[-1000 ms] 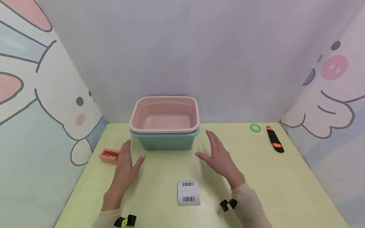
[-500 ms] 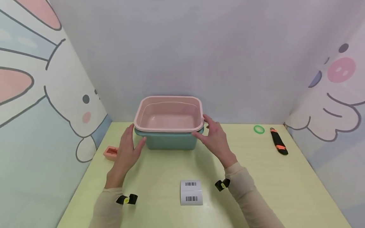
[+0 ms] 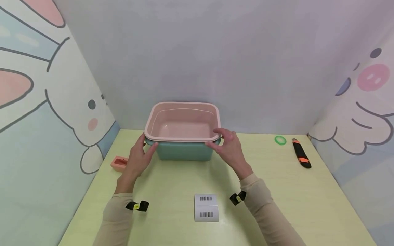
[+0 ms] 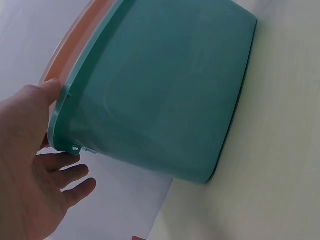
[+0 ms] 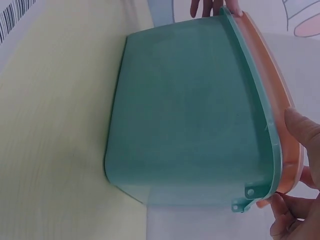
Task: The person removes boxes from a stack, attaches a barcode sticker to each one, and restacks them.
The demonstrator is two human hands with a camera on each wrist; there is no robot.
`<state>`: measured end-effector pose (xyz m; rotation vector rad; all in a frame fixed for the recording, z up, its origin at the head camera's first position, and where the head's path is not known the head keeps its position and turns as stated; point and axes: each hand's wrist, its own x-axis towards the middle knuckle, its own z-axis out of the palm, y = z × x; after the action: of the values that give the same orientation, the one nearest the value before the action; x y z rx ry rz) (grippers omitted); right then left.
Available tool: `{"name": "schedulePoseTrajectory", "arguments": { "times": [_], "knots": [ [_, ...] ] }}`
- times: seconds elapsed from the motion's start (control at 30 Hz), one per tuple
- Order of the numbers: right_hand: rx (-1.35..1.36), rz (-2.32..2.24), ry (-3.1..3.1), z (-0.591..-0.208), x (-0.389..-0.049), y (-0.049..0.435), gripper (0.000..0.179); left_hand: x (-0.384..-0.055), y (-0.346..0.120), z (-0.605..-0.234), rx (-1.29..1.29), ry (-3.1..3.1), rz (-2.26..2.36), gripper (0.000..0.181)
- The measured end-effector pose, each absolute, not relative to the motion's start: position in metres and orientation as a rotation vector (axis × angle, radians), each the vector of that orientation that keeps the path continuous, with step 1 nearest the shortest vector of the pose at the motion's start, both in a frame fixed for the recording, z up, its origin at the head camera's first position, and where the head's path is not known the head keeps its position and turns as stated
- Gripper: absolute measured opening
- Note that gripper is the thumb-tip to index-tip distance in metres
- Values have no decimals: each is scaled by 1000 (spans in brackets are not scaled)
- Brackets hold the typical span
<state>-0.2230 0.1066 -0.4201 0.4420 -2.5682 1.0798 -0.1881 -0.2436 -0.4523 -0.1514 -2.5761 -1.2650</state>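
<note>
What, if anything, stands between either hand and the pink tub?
Nothing visible does: the left hand and the right hand both touch the pink tub, and the teal tub sits below its rim, not in between.

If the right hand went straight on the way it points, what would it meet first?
Probably the pink bin, at its near right corner; the right hand seems to touch it there, though depth is unclear.

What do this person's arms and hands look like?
The left sleeve and right sleeve are plain beige, long, and end near the wrists. At each wrist sits a small black attachment with a yellow-green mark. The left hand and right hand are bare; no gloves or cables show.
</note>
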Motion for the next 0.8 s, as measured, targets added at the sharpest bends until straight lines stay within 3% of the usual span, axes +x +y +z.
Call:
{"name": "schedulePoseTrajectory", "arguments": {
  "times": [0.27, 0.8],
  "knots": [
    [437, 1220, -2503, -419, -226, 106, 40, -191, -242, -454, -131, -2534, -1316, 74],
    [330, 1303, -2502, -422, -229, 108, 36, -187, -242, -441, 40, -2560, -1567, 84]
  ]
}}
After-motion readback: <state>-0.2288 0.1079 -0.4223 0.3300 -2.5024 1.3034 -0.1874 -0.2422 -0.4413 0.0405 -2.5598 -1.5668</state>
